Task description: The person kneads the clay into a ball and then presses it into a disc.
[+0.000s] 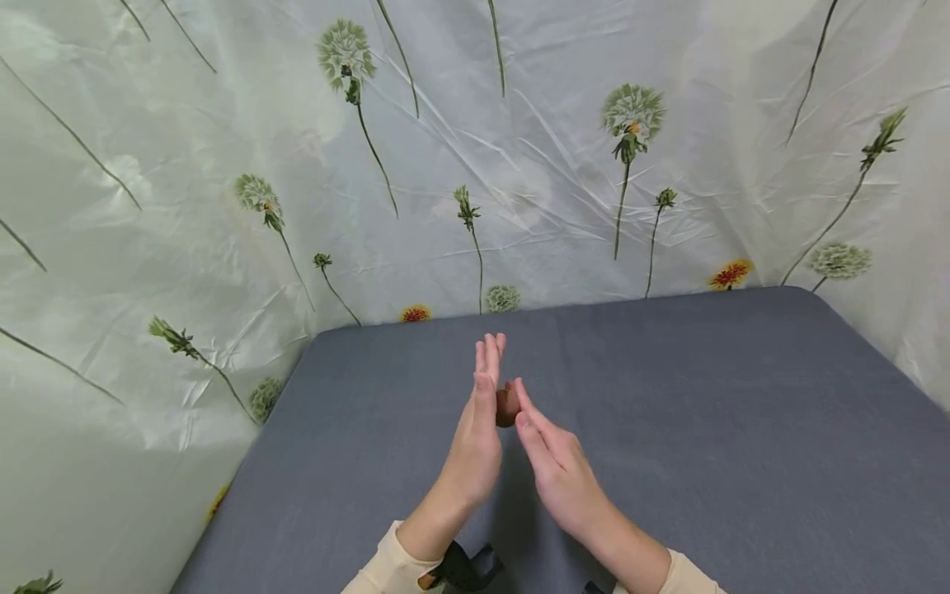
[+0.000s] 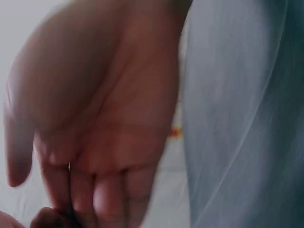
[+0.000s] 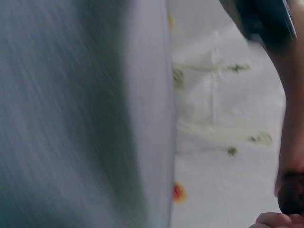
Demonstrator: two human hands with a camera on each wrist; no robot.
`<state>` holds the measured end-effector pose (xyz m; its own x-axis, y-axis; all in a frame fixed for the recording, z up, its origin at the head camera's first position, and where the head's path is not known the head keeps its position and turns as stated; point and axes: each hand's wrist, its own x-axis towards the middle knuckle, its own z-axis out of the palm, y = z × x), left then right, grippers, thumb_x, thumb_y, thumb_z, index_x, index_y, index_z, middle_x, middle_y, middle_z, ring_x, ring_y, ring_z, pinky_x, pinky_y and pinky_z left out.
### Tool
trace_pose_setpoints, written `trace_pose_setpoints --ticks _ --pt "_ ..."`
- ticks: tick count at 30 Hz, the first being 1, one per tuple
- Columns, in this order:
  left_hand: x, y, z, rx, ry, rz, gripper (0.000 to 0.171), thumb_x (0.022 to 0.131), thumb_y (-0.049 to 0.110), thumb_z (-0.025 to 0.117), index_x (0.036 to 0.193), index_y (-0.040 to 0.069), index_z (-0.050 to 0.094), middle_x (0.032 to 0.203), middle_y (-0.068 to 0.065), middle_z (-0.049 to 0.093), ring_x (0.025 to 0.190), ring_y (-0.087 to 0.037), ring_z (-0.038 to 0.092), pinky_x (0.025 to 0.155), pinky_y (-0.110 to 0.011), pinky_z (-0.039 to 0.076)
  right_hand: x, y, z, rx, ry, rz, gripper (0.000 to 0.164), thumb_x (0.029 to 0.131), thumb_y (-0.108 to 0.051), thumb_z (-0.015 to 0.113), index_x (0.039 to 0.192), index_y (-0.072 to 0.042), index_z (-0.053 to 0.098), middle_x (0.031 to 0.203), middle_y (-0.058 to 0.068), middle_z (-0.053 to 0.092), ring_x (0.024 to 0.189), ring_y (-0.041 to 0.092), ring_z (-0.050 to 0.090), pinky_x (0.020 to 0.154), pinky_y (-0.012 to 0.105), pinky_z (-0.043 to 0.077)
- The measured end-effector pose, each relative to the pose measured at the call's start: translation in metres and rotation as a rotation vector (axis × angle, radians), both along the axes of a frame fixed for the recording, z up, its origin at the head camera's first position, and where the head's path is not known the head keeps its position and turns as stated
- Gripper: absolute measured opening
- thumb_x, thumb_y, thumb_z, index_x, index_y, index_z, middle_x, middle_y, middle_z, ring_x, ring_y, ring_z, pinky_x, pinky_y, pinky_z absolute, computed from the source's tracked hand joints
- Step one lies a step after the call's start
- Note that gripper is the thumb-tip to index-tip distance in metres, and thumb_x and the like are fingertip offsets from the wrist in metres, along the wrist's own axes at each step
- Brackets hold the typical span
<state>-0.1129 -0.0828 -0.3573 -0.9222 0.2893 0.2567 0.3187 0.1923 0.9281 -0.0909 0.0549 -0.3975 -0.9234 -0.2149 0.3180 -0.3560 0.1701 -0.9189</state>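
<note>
A small, rounded brown object is pressed between the two hands above the table, its kind unclear. My left hand stands upright with straight fingers, its inner side against the object. From the other side, the straight fingers of my right hand touch it. In the left wrist view the left palm fills much of the picture, and the dark object shows by its fingers at the bottom. In the right wrist view the object sits at the lower right, above right fingertips.
Below the hands lies a grey cloth-covered table. A pale curtain printed with dandelions hangs behind it and along its left side. Black straps or wrist devices sit at the cream sleeves.
</note>
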Motion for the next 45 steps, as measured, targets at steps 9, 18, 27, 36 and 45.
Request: trace_pose_setpoints --ticks 9,18,27,36,45 --pt "-0.023 0.001 -0.002 0.092 -0.120 -0.004 0.072 0.112 0.064 0.001 0.174 0.027 0.000 0.179 0.003 0.024 0.093 -0.017 0.068 0.098 -0.030 0.052 0.016 -0.002 0.001 0.024 0.209 -0.033 0.048 0.117 -0.011 0.040 0.165 -0.006 0.041 0.174 0.006 0.034 0.160 0.020 0.032 0.121 0.010 0.026" --pt "-0.003 0.021 -0.004 -0.018 -0.106 -0.128 0.064 0.115 0.060 0.004 0.172 0.034 -0.004 0.180 0.017 0.003 0.168 -0.015 -0.010 0.132 -0.066 -0.004 0.001 0.019 0.016 0.007 0.132 -0.101 0.051 0.120 -0.021 0.029 0.168 -0.004 0.030 0.177 0.004 0.027 0.165 0.022 0.024 0.121 0.004 0.019" --pt "-0.016 -0.005 0.006 0.058 -0.056 -0.021 0.073 0.110 0.068 -0.001 0.173 0.031 -0.007 0.181 0.015 0.004 0.106 -0.018 0.065 0.100 -0.039 0.053 0.012 -0.006 0.002 0.012 0.039 0.043 0.053 0.120 -0.022 0.030 0.168 -0.001 0.026 0.175 0.012 0.027 0.160 0.031 0.032 0.125 0.025 0.027" --pt "-0.025 -0.006 -0.003 0.069 -0.175 -0.028 0.076 0.110 0.068 -0.001 0.174 0.027 -0.003 0.180 0.006 0.020 0.122 -0.026 0.068 0.124 -0.055 0.037 0.017 -0.004 0.003 0.037 0.207 -0.031 0.048 0.118 -0.010 0.035 0.166 -0.004 0.037 0.176 0.005 0.028 0.162 0.023 0.027 0.123 0.010 0.022" --pt "-0.002 0.006 -0.006 0.011 -0.159 -0.068 0.068 0.115 0.058 0.002 0.173 0.023 -0.003 0.181 0.010 0.008 0.169 -0.019 -0.001 0.134 -0.064 0.001 0.002 0.006 0.013 0.009 0.155 -0.064 0.049 0.120 -0.019 0.032 0.167 -0.005 0.035 0.174 0.005 0.034 0.162 0.013 0.028 0.123 0.007 0.022"
